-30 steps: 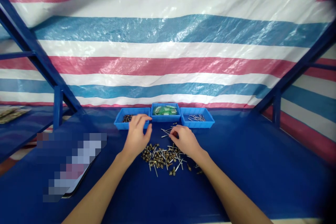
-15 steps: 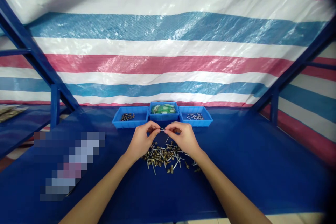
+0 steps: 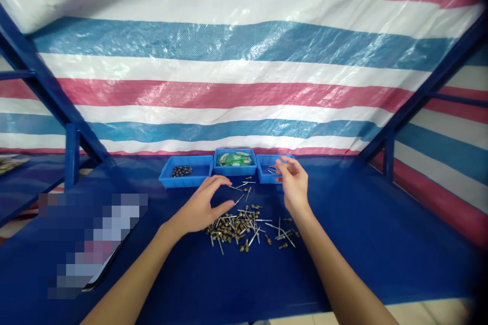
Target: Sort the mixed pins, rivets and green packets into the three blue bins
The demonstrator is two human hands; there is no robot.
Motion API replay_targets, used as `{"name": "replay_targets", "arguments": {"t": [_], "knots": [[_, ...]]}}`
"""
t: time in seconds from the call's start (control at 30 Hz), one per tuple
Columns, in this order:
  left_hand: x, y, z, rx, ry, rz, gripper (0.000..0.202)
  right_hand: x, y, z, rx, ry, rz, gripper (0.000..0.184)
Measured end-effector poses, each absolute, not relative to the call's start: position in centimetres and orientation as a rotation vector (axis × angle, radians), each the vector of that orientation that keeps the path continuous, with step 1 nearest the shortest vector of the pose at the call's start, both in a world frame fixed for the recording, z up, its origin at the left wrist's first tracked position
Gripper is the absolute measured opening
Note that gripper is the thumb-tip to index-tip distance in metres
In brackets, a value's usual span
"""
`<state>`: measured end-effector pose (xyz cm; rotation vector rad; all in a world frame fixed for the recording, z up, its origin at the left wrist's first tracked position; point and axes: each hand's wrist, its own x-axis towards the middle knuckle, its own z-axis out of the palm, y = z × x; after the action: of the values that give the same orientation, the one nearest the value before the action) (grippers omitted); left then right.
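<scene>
A pile of small brass pieces and thin metal pins (image 3: 244, 226) lies on the blue table (image 3: 362, 244). My left hand (image 3: 202, 208) hovers over the pile's left edge, fingers curved and apart, with nothing seen in it. My right hand (image 3: 295, 185) is raised over the right blue tray (image 3: 263, 175), which holds loose pins. Its fingertips are drawn together in a loose pinch above the tray; what they hold is too small to make out. The left blue tray (image 3: 190, 177) holds several brass pieces. The middle blue tray (image 3: 234, 168) holds green and white packets.
A few stray pins (image 3: 244, 188) lie between the pile and the trays. A flat dark device (image 3: 99, 269), partly blurred, lies at the left of the table. Blue frame struts (image 3: 57, 91) rise on both sides before a striped tarpaulin (image 3: 244, 61).
The hands, joined on a pin above the pile half a second ago, have parted. My right hand moved up and right to the right tray; my left hand dropped back over the pile.
</scene>
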<state>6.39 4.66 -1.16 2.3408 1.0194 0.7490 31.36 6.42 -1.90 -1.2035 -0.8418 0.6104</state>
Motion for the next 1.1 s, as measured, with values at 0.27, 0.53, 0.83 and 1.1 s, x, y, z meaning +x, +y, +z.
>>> {"name": "replay_targets", "arguments": {"t": [0.27, 0.53, 0.83, 1.1], "knots": [[5.4, 3.5, -1.1, 2.438, 0.972, 0.291, 0.099, 34.4, 1.6, -1.5, -1.309, -1.652, 0.628, 0.030], [5.4, 1.7, -3.6, 2.618, 0.962, 0.292, 0.111, 34.9, -5.4, -4.1, -1.466, -2.376, 0.454, 0.088], [9.4, 5.2, -4.4, 2.645, 0.892, 0.336, 0.121, 29.4, 1.6, -5.0, -1.371, -2.373, 0.397, 0.077], [9.4, 5.4, -4.0, 2.544, 0.864, 0.441, 0.112, 28.3, 3.1, -5.2, -1.352, -2.313, 0.419, 0.073]]}}
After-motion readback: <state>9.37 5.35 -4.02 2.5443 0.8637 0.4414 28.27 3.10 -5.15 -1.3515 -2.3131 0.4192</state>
